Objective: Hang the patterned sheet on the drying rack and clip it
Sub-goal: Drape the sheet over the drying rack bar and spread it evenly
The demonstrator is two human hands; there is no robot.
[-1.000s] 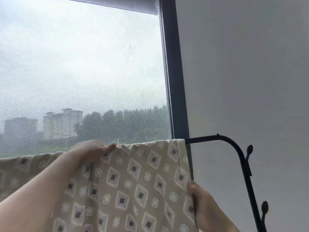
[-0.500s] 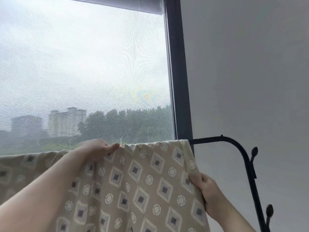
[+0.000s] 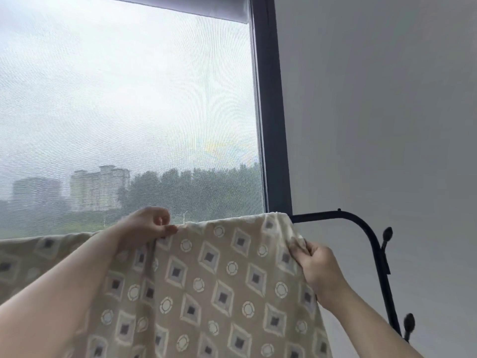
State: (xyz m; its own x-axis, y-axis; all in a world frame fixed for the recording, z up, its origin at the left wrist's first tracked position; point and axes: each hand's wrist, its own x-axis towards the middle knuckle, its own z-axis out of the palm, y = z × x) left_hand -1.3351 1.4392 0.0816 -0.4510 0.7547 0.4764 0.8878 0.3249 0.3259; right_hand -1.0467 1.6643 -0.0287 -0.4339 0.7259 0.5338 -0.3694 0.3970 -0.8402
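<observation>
Where it drapes over the top bar, the sheet [image 3: 219,280] runs left to right, its folded top edge climbing slightly toward the right. The cloth falls downward, toward the camera. Its right corner stops just short of the bare black bend of the rack [image 3: 361,228].

Left hand [image 3: 144,226]: on the top fold, about mid-span. Fingers [image 3: 170,229] curled, tips and thumb pinching the fold.

Right hand [image 3: 317,264]: on the sheet's right side edge, just below the corner. Fingers closed round a bunch of cloth, which puckers there.

Against half a second ago:
- The right hand sits higher on the edge, nearer the bar, and grips more fabric.
- The left hand's fingers, then lying straighter over the fold, are now curled in.
- The corner holds the same spot on the bar.

Outward: the rack's upright drops at right, carrying two knobbed hooks [image 3: 387,233]. The dark window frame [image 3: 271,125] stands behind the corner. The window [image 3: 129,112] shows hazy buildings and trees. A grey wall [image 3: 387,99] lies to the right.
</observation>
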